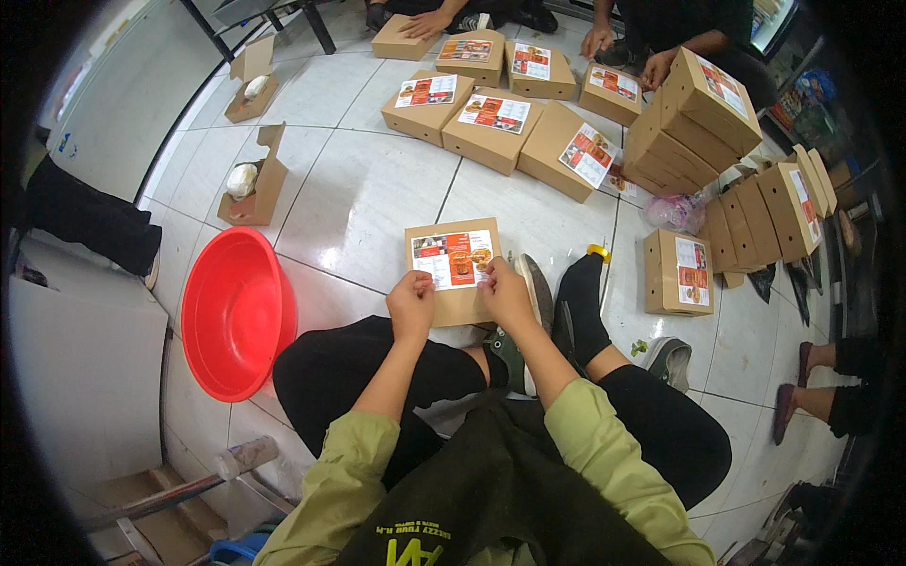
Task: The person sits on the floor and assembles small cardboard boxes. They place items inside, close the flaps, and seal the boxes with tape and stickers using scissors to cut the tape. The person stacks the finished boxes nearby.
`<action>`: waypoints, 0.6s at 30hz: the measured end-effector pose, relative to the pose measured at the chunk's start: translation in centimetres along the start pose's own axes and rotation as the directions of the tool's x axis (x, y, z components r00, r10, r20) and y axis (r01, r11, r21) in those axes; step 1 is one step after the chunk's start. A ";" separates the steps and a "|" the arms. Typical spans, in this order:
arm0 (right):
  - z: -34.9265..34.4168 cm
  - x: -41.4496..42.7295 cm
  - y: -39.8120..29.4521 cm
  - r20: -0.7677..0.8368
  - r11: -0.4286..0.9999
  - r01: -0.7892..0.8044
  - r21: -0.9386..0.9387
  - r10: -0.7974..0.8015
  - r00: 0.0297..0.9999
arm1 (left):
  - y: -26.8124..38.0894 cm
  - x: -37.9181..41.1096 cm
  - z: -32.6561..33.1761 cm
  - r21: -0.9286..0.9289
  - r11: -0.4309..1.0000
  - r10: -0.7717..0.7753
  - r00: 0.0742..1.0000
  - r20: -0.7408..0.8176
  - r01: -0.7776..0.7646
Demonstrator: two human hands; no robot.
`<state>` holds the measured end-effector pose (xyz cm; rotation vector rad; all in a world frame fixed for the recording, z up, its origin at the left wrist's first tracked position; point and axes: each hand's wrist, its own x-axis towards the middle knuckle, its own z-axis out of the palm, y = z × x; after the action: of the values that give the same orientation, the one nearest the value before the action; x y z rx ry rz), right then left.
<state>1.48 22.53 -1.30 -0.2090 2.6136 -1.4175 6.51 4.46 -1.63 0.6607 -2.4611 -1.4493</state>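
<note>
A closed brown cardboard box (453,308) lies on the tiled floor before my crossed legs. On its lid is a printed paper sheet (451,260) with food pictures and writing. My left hand (412,305) pinches the sheet's near left corner between thumb and finger. At the near right corner my right hand (508,293) grips the paper the same way. The near strip of the lid shows bare cardboard below the sheet. A green canvas shoe (515,357) on my foot is close to the box's right side.
A red plastic basin (233,311) stands left of my knee. Two open boxes (265,180) hold white wrapped items. Several labelled boxes (495,113) lie ahead, with stacked boxes (686,127) at the right. Other people's hands (425,25) touch boxes at the far side. A yellow tape roll (599,251) circles my toes.
</note>
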 end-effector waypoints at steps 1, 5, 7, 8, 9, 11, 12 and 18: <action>0.2 0.0 0.1 -0.009 0.999 0.006 -0.033 -0.006 1.000 | 0.0 0.0 0.2 0.012 1.000 0.000 1.000 -0.004 0.000; 0.2 -0.1 -0.2 -0.010 0.989 0.024 -0.144 -0.026 1.000 | 0.2 -0.4 0.0 0.286 0.954 0.109 0.993 -0.045 -0.092; -0.2 -0.4 -0.2 -0.017 0.992 0.015 -0.127 -0.017 1.000 | -0.5 -0.4 -0.2 0.336 0.938 0.131 0.985 -0.110 -0.087; -0.3 -0.5 -0.3 -0.028 0.990 0.024 -0.142 -0.028 0.999 | -0.8 -0.4 -0.4 0.359 0.929 0.144 0.980 -0.139 -0.085; -0.5 -0.4 -0.2 -0.047 0.987 0.028 -0.159 -0.035 0.998 | -0.5 -0.2 -0.5 0.309 0.951 0.048 0.991 -0.125 -0.008; -1.9 -0.8 0.6 -0.103 0.981 0.016 -0.195 -0.037 0.994 | 0.3 0.1 -0.5 0.215 0.965 -0.138 0.988 -0.069 0.149; -2.6 -1.5 0.6 -0.128 0.979 0.011 -0.205 -0.038 0.991 | 1.0 -0.1 -1.1 0.204 0.960 -0.178 0.981 -0.076 0.190; -9.6 -12.0 0.2 -0.256 0.978 -0.172 -0.119 0.137 0.957 | 3.6 1.1 2.4 0.117 0.895 0.435 0.900 -0.019 -0.430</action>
<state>11.21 32.83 4.60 0.1647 2.8566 -1.2823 3.63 7.36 0.25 0.1370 -2.4564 -1.1202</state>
